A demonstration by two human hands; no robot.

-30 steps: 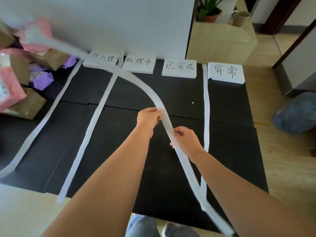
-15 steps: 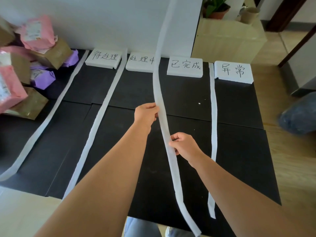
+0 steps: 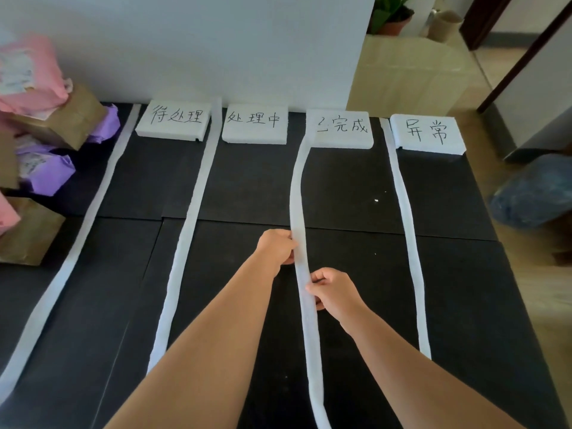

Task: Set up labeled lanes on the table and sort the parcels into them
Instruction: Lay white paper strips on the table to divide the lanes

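Left hand (image 3: pixel 276 246) and right hand (image 3: pixel 332 291) both pinch the white strip (image 3: pixel 297 193) at frame centre on the black table (image 3: pixel 448 274).

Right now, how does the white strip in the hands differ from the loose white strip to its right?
The held strip is pinched by the left hand and right hand; the right strip lies untouched. The held strip's far end overlaps the third sign, hiding some writing; the right strip covers none. Both are white and run lengthwise down the black table.

Soft daylight from the right, dim matte table (image 3: pixel 448 274), wide-angle bending and slight blur at edges.
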